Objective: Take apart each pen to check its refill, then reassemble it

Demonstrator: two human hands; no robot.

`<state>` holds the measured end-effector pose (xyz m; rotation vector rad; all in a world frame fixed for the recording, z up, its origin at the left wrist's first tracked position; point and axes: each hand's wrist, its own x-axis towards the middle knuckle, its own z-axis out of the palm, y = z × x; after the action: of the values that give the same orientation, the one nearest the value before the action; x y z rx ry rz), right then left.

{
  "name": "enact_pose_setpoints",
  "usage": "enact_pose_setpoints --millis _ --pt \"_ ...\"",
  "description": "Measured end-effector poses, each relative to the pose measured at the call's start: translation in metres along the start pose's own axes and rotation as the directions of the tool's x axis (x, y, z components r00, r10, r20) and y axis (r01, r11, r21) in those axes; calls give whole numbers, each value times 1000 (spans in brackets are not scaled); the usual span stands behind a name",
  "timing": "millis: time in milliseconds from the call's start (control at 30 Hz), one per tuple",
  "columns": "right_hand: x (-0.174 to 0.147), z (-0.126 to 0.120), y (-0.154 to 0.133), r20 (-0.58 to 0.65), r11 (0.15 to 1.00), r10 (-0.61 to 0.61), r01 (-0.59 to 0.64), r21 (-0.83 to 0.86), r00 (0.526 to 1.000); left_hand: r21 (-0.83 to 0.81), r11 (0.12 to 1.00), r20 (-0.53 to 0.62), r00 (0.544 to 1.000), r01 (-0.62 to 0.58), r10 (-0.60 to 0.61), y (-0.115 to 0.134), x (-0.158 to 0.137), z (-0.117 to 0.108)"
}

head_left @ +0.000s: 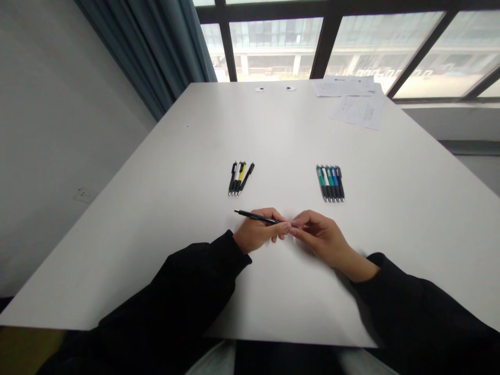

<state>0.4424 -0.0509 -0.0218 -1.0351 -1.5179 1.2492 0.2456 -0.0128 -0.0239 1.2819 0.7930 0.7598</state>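
A black pen (253, 215) lies across my left hand (258, 235), its clicker end sticking out to the left past the thumb. The left thumb and fingers are closed on the barrel. My right hand (323, 238) pinches the other end, where the fingertips of both hands meet and cover the tip. Both hands are just above the white table (289, 302). Ahead and to the left lie several pens in a loose fan, among them a yellow pen (242, 172). Ahead and to the right, several pens lie side by side, including a blue pen (335, 178).
Printed papers (357, 107) overlap at the far right of the table. Two small white oval pieces with dark centres, one a white oval (260, 89), sit by the far edge. Beyond stand a window (273, 47) and a blue-grey curtain (156, 47); a wall is at left.
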Motion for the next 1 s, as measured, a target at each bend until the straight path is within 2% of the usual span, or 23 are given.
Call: enact_pose_setpoints --millis 67,133,267,333,500,667,800,1000 --pt "-1 -1 0 -7 988 -97 96 -119 995 -2 1000 -36 999 17 -17 2 0 2" --pt "-1 -2 -1 -9 976 -142 138 -167 990 -23 999 -65 997 27 -29 4 1 4" --pt "0 -2 -1 -43 990 -27 21 -136 999 -125 992 -75 996 29 -38 5 2 5" --pt "0 -2 -2 -36 984 15 -21 -179 999 -151 988 -70 997 24 -34 3 3 4" --pt "-1 -4 -2 -74 964 -77 55 -260 994 -188 981 -79 995 38 -54 1 2 3" --pt "0 -4 -3 -55 945 -200 177 -276 978 -281 952 -89 984 124 -154 4 2 3" --pt "0 -4 -7 -57 937 -190 163 -309 980 -402 903 -83 976 154 -204 5 3 3" --pt "-1 -11 -8 -78 922 -141 102 -373 987 -517 848 -116 972 115 -203 4 6 0"
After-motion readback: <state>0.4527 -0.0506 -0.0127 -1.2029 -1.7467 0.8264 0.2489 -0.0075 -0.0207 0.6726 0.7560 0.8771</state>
